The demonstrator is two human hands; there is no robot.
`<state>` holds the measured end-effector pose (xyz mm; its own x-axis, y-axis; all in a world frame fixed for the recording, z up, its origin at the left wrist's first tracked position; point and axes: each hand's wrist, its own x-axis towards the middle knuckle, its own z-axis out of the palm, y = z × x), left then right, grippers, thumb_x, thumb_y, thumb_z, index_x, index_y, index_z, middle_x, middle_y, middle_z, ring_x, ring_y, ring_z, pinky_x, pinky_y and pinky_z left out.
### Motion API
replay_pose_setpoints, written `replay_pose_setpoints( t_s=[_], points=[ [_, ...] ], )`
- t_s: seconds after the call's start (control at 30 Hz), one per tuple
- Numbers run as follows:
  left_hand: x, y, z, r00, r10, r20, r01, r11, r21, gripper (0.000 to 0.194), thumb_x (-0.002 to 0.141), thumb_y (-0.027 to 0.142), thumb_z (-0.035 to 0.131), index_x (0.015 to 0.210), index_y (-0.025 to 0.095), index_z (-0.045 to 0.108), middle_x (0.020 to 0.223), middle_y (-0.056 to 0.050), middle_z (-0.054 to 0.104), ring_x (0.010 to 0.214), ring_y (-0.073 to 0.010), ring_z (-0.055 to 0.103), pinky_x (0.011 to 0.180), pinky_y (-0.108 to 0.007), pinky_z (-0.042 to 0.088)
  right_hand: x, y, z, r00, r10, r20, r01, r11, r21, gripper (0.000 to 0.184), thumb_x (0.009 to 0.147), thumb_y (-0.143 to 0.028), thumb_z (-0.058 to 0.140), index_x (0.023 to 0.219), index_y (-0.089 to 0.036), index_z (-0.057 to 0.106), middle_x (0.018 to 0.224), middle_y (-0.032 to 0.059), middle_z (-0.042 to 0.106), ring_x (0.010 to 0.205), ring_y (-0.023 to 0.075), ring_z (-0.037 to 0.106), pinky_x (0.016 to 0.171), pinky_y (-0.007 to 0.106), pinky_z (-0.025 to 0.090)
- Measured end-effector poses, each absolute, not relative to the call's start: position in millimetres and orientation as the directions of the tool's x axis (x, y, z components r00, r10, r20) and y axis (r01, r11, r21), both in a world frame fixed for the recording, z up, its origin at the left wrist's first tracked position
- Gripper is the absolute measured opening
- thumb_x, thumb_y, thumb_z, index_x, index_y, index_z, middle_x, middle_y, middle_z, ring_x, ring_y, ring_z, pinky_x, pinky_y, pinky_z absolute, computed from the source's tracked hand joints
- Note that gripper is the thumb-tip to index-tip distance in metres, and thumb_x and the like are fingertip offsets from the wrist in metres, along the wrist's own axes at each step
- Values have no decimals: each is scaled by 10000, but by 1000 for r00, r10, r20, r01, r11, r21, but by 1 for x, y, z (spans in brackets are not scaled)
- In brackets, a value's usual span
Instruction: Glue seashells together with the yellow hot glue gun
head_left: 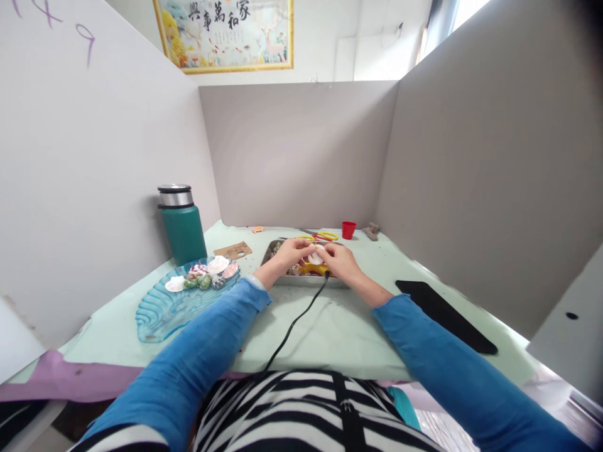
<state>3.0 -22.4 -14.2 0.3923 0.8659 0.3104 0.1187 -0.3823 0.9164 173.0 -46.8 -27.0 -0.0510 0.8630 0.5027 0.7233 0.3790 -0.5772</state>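
Observation:
A white seashell [316, 256] is pinched between my two hands above a metal tray [301, 281]. My left hand [291, 254] has its fingers closed at the shell's left side. On the other side, my right hand [340, 260] grips the shell between thumb and fingers. Below them, a yellow tool [313, 269] with a black cord [301, 314] lies in the tray among small shells [274, 249]. The cord runs over the tray's front rim toward my body. My fingers hide part of the shell and of the tray's contents.
To the left, a blue glass plate [162, 311] holds several shells [205, 275]; a green bottle [183, 229] stands behind it. Beyond the tray are yellow-handled scissors [327, 236], a red cup [348, 230] and a cardboard piece [234, 250]. A black flat slab [445, 315] lies right. Grey partitions [301, 154] surround the table.

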Motion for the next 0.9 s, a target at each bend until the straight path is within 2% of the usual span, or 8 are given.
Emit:
replay_pose_setpoints(
  t_s=[0.17, 0.53, 0.7, 0.9],
  points=[
    [2, -24, -13, 396, 869, 297, 156, -383, 911, 354, 687, 461, 716, 767, 124, 640, 686, -10, 608, 558, -76, 537, 540, -211, 435, 170, -50, -25, -33, 863, 504, 721, 370, -586, 376, 852, -479, 445, 655, -190, 583, 649, 20, 615, 619, 149, 519, 558, 262, 307],
    [3, -20, -14, 400, 865, 304, 158, -392, 906, 345, 686, 450, 729, 728, 116, 654, 690, -30, 626, 597, -94, 559, 561, -217, 463, 172, -48, -26, -54, 864, 501, 744, 370, -557, 359, 836, -465, 454, 616, -193, 532, 607, 7, 566, 594, 141, 478, 553, 263, 286],
    [3, -24, -12, 426, 855, 297, 83, -364, 928, 399, 681, 449, 754, 876, 109, 684, 818, -49, 658, 648, -90, 568, 584, -214, 468, 172, -46, -27, -16, 860, 511, 661, 392, -640, 364, 827, -476, 450, 642, -187, 572, 610, 14, 586, 582, 150, 496, 541, 267, 305],
    [4, -24, -12, 407, 871, 275, 82, -334, 939, 395, 668, 424, 777, 888, 110, 684, 830, -51, 663, 634, -85, 575, 605, -229, 487, 172, -47, -27, 55, 882, 468, 548, 365, -752, 370, 806, -501, 472, 627, -185, 543, 552, -13, 519, 536, 131, 437, 505, 260, 299]
  ],
)
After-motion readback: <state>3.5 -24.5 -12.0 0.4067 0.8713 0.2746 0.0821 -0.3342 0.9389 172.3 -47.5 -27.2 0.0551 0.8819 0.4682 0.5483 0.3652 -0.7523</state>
